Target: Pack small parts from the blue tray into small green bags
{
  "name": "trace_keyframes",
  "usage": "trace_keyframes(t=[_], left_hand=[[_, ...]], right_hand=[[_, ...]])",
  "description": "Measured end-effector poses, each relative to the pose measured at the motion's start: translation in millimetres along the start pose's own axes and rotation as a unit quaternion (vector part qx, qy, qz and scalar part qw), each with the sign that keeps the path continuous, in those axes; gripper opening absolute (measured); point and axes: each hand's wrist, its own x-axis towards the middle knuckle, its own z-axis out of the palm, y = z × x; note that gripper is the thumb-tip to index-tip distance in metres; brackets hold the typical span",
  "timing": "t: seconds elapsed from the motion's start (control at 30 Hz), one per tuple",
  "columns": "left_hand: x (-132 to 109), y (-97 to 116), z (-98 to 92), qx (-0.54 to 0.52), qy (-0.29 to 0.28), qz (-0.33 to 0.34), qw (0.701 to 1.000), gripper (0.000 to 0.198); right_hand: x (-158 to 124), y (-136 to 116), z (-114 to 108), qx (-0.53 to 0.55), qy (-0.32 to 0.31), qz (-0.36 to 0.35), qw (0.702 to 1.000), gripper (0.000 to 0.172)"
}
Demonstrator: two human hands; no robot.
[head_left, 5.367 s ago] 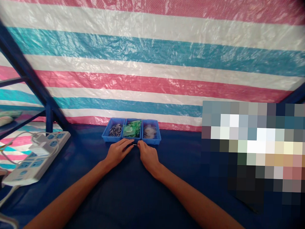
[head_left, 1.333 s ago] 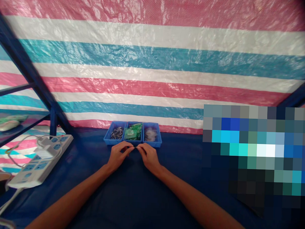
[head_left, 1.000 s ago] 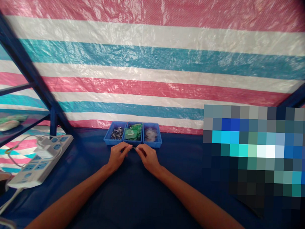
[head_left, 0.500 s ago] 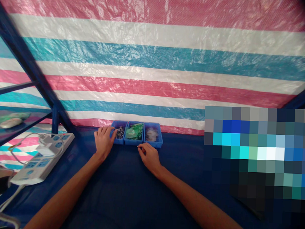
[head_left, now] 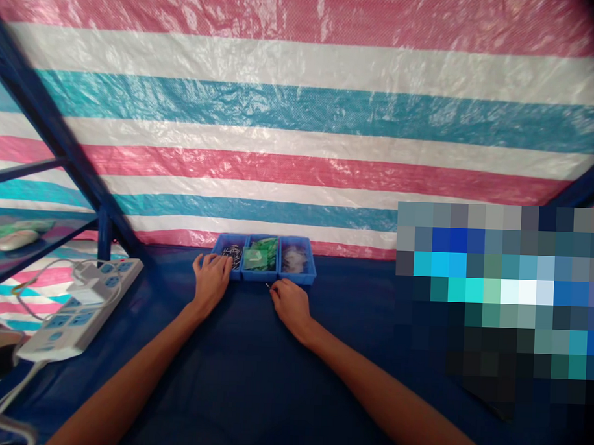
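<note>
Three joined blue bins (head_left: 308, 279) stand at the back of the dark blue tabletop. The left bin holds many small dark and silvery screw-like pieces (head_left: 235, 254). In the middle one lie green plastic packets (head_left: 261, 255), and the right one has whitish translucent pieces (head_left: 294, 260). My left hand (head_left: 211, 281) rests at the near side of the left bin, fingers apart and reaching over its rim; its fingertips partly cover the contents. Just in front of the middle and right bins, my right hand (head_left: 293, 307) pinches a small thin screw-like piece (head_left: 268, 286), its tip pointing left.
A white power strip (head_left: 82, 315) with plugs and cables lies on the left of the tabletop (head_left: 233, 382). Blue frame bars (head_left: 104, 232) rise at the left. A striped plastic sheet (head_left: 301, 112) hangs behind the bins. Pixelation hides the right side.
My left hand has shifted right, its fingers now over the near rim of the left bin. My right hand stays almost in place; the thin piece shows a little more.
</note>
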Motion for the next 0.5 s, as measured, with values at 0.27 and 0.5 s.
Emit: trace_keyframes(t=[0.27, 0.5], left_hand=[[-4, 29, -12.0, -0.082, 0.042, 0.065, 0.994, 0.016], [-18, 46, -0.3, -0.180, -0.042, 0.114, 0.976, 0.021]], right_hand=[[-1, -5, -2, -0.050, -0.030, -0.004, 0.998, 0.013], [-1, -6, -7, -0.011, -0.006, -0.027, 1.000, 0.011]])
